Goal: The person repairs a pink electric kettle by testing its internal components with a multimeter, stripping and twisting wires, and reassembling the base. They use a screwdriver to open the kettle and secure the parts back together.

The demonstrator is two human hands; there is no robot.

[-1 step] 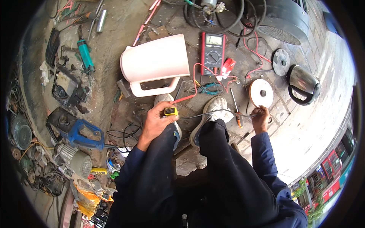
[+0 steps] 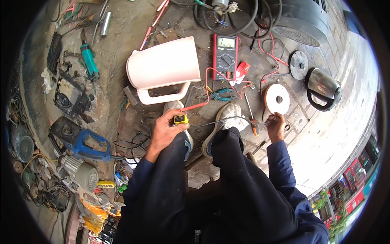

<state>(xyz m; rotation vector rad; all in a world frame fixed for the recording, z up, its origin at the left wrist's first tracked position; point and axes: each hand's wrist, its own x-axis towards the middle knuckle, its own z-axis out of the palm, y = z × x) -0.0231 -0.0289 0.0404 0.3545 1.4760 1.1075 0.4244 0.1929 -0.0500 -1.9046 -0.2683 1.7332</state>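
My left hand [image 2: 164,132] is closed round a small yellow block with a dark face [image 2: 180,119]; its exact kind is unclear. A red test probe [image 2: 193,107] reaches the same fingers. Its lead comes from the red-rimmed multimeter [image 2: 225,57], which lies face up with its screen showing. From the yellow block a thin dark cord [image 2: 219,120] runs across my shoe to my right hand [image 2: 276,127], whose fingers pinch it. Just beyond that hand lies a round white kettle base [image 2: 277,99] with a dark centre connector. A pale pink kettle body [image 2: 164,65] rests on its side beyond my left hand.
Close to my right hand lies an orange-handled screwdriver [image 2: 254,128]. At right are a steel kettle [image 2: 323,89] and a grey disc [image 2: 299,65]. Coiled black cable [image 2: 243,24] lies at the back. A blue-handled tool [image 2: 91,144] and a motor [image 2: 81,173] lie left.
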